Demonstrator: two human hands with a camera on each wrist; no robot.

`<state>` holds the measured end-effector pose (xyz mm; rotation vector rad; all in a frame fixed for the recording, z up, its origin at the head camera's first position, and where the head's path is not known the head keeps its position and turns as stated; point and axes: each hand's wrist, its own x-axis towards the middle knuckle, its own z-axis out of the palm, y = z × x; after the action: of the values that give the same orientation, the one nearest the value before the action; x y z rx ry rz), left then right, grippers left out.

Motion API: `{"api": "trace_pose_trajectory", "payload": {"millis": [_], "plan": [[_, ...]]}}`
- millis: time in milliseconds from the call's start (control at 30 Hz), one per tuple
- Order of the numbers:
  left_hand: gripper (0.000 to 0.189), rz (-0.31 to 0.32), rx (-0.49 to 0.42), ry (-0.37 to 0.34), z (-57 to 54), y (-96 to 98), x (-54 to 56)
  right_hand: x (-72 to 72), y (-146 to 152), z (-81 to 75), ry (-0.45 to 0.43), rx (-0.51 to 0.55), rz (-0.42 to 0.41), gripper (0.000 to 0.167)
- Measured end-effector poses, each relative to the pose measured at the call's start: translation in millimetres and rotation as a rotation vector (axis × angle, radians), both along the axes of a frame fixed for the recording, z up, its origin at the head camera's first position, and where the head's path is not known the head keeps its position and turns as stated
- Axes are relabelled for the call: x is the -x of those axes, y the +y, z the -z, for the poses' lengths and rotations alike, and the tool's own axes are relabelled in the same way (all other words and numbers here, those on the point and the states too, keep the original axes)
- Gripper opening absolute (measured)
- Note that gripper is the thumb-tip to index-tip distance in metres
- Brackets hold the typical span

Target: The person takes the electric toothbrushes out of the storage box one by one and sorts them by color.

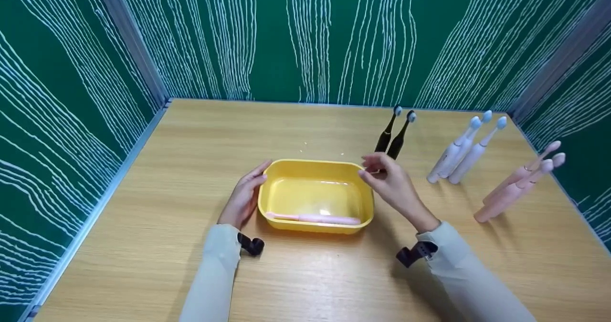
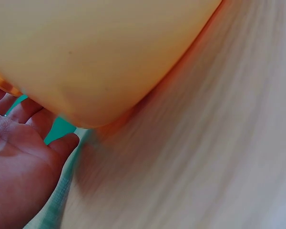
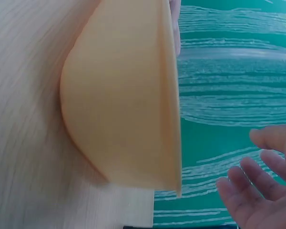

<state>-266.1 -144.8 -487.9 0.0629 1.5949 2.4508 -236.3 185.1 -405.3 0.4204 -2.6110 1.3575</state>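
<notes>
A yellow plastic basin (image 1: 315,229) sits on the table, with one pink electric toothbrush (image 1: 329,219) lying in it along the near wall. My left hand (image 1: 244,195) holds the basin's left side at the rim; in the left wrist view its fingers (image 2: 40,121) reach along the outer wall, partly hidden. Beside the right rim, my right hand (image 1: 391,181) hovers with loosely bent fingers and nothing in them. In the right wrist view, a gap separates this hand (image 3: 262,186) from the basin wall (image 3: 119,100). Two black electric toothbrushes (image 1: 396,143) stand just beyond it.
Several white electric toothbrushes (image 1: 460,157) stand upright to the right. Farther right are several pink ones (image 1: 508,195). Small white specks (image 1: 342,154) lie behind the basin. Green panels with white wavy lines (image 1: 272,40) border the wooden table (image 1: 157,207).
</notes>
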Motion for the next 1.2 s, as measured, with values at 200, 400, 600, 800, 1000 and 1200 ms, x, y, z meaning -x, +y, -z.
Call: {"api": "trace_pose_trajectory", "payload": {"millis": [200,400,600,800,1000,1200], "plan": [[0.050,-0.002,-0.001,-0.003,-0.3,0.1,0.8,1.5,-13.3,-4.0,-0.048,-0.060,-0.116,0.037],[0.048,0.001,-0.001,-0.008,-0.5,-0.1,0.9,3.7,-22.6,-8.3,-0.077,-0.145,-0.265,0.036],[0.049,0.008,-0.004,-0.003,0.5,0.0,1.1,6.9,-31.9,-12.6,-0.123,-0.267,-0.351,0.036],[0.049,-0.001,-0.009,-0.013,-1.7,1.1,1.0,9.4,-39.8,-16.0,-0.170,-0.380,-0.422,0.035],[0.049,-0.006,-0.005,-0.014,-1.6,0.7,1.4,12.8,-47.9,-17.0,-0.226,-0.470,-0.492,0.036],[0.050,-0.008,-0.006,-0.011,-0.9,0.3,0.8,14.0,-56.0,-16.4,-0.247,-0.548,-0.562,0.036]]}}
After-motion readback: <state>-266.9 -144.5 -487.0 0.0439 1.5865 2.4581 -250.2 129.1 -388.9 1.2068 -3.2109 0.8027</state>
